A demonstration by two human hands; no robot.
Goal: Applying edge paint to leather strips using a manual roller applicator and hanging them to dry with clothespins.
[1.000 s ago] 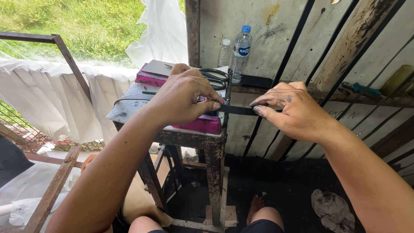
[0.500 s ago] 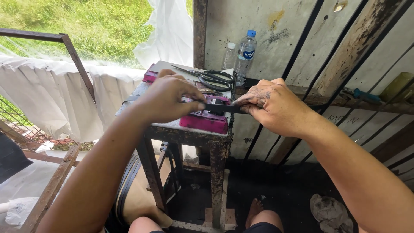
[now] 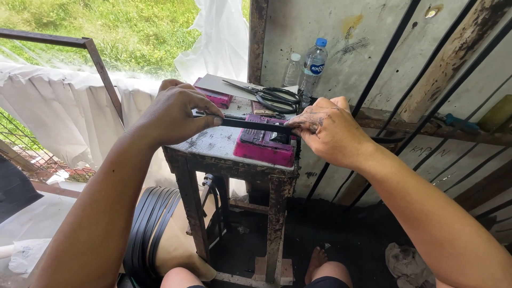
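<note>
Flat black rubber strip (image 3: 250,124), pinched taut, both hands

From my remote seat I count two bare hands, a left hand (image 3: 173,114) and a right hand (image 3: 328,130), sharing one long black flat strip (image 3: 250,124). On the one rusty metal-legged small table (image 3: 213,152) I count two magenta plastic blocks, the nearer (image 3: 261,145) and the farther (image 3: 216,97), and one pair of black-handled scissors (image 3: 269,96). Two clear plastic bottles stand behind: one blue-capped (image 3: 314,66), one white-capped (image 3: 292,69) (partly hidden). One coil of black banding (image 3: 149,229) sits below.
</note>
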